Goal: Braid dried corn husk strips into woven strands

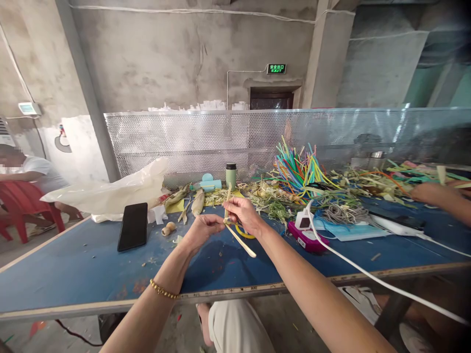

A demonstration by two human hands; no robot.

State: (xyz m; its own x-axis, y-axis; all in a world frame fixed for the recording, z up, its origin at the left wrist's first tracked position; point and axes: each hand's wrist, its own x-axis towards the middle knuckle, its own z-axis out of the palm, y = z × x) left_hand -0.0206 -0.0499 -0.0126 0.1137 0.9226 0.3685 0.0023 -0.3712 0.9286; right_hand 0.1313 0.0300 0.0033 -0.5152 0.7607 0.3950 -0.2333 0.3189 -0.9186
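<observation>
Above the blue table, both hands meet at a pale yellow strip [241,241] that looks like plant leaf or husk. One end sticks up past the fingers, while a longer end slants down to the right. My left hand [206,229] pinches it from the left, fingers closed. From the right, my right hand [243,213] grips it between thumb and fingers. A yellow ring-like piece [245,232] shows just below my right hand. Exactly how the strip is folded between the fingertips is too small to make out.
A black phone [133,227] lies at left, near a plastic bag [110,191]. Behind are a green cup [230,175], dried husks [197,202] and colourful stems [300,169]. At right lie a purple power strip [307,238], a white cable [353,264] and another person's arm [439,198].
</observation>
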